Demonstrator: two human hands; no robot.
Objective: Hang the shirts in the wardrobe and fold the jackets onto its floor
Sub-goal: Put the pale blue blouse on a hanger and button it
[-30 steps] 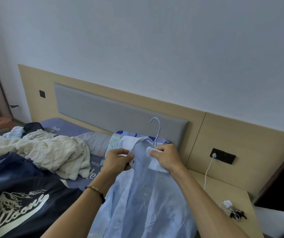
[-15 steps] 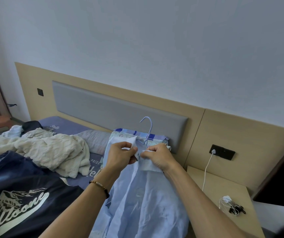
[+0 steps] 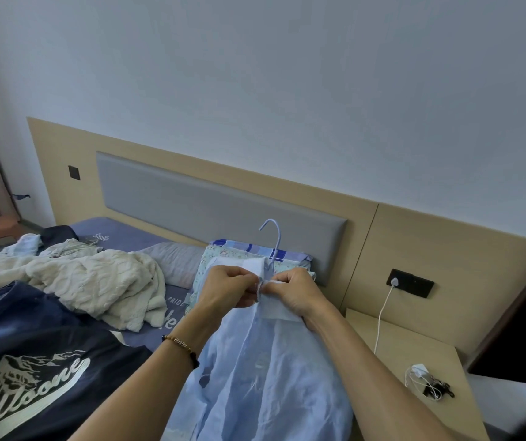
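Observation:
A light blue shirt (image 3: pixel 264 377) hangs on a pale blue hanger, whose hook (image 3: pixel 272 237) sticks up above the collar. My left hand (image 3: pixel 229 289) pinches the left side of the shirt front just under the collar. My right hand (image 3: pixel 293 292) pinches the right side, and the two hands meet at the top of the placket. The hanger's shoulders are hidden inside the shirt. A dark navy garment (image 3: pixel 42 370) with white lettering lies on the bed at the lower left. No wardrobe is in view.
A cream knitted blanket (image 3: pixel 96 278) and more clothes lie on the bed behind. Pillows (image 3: pixel 242 251) lean on the grey headboard (image 3: pixel 207 202). A bedside table (image 3: pixel 414 351) at right carries a charger and cables (image 3: pixel 427 380). A dark panel (image 3: pixel 522 338) stands far right.
Both hands have drawn closer together, bringing the two sides of the shirt front together under the collar. The hanger hook has shifted a little to the left.

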